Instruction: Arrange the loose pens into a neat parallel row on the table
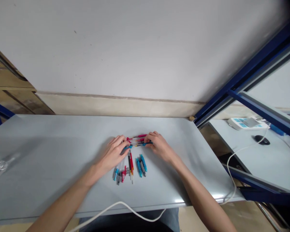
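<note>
Near the middle of the grey table, my left hand (116,149) has its fingers closed on a blue pen part (127,148). My right hand (157,145) pinches another blue pen part (143,144), with a thin tip pointing left toward the first. Red pen parts (141,136) lie just behind, between the hands. Closer to me are clear barrels with coloured ends (119,174), red and dark refills (130,162), and a small group of blue and dark pen pieces (141,166).
A crumpled clear plastic bag (1,166) lies at the table's left. A white cable (120,203) crosses the front edge. Blue metal frame bars (263,106) stand at right, beside another table with a black mouse (262,139) and a white device (246,123).
</note>
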A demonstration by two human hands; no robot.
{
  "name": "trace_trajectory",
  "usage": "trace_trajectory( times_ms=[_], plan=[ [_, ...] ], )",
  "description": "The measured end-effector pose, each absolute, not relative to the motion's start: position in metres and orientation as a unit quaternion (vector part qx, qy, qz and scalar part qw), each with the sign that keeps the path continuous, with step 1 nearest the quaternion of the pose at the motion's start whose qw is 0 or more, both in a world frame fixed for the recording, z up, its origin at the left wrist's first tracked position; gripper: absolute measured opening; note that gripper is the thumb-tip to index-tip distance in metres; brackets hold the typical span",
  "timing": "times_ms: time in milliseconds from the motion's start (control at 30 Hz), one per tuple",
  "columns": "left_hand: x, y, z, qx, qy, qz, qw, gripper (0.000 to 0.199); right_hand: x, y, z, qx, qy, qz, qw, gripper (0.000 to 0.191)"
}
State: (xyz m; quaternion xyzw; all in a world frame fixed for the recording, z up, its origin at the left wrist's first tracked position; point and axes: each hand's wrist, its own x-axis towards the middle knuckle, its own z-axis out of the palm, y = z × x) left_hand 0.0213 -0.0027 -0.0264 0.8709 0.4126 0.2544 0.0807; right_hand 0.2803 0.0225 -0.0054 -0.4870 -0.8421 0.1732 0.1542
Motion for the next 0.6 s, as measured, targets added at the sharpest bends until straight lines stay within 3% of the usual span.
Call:
trace_trajectory(
  times_ms=[600],
  plan=[
    [0.0196, 0.0031, -0.0284, 0.859, 0.440, 0.241, 0.098, 0.011, 0.2725, 0.0149, -0.0068, -0.510, -0.844, 0.102, 0.128, 0.014]
  ],
)
